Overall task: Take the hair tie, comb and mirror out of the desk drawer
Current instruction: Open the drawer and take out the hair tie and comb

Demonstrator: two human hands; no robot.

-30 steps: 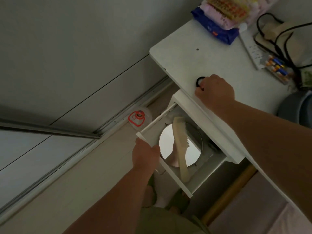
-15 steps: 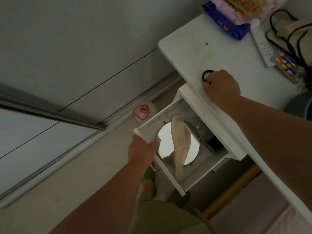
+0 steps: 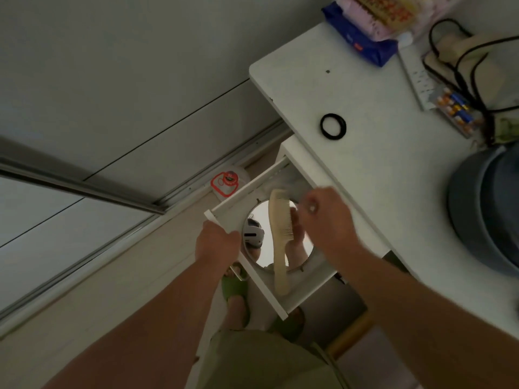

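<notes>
The black hair tie (image 3: 333, 126) lies alone on the white desk top (image 3: 373, 169). Below it the white drawer (image 3: 247, 189) is pulled out. A round mirror (image 3: 259, 217) lies flat inside, and a cream comb (image 3: 279, 237) rests across it with its teeth to the right. My left hand (image 3: 217, 241) grips the drawer's front edge. My right hand (image 3: 327, 221) hovers over the drawer beside the comb's teeth, fingers loosely curled and holding nothing that I can see; whether it touches the comb is unclear.
At the desk's back lie a blue packet (image 3: 362, 40), a power strip (image 3: 418, 80) with black cables, and a pack of batteries (image 3: 455, 110). A grey basin (image 3: 483, 209) sits at the right. A white and red item (image 3: 229, 182) lies on the floor by the sliding-door rail.
My right hand let go of the hair tie on the desk top and came down over the drawer by the comb. My left hand stays on the drawer front.
</notes>
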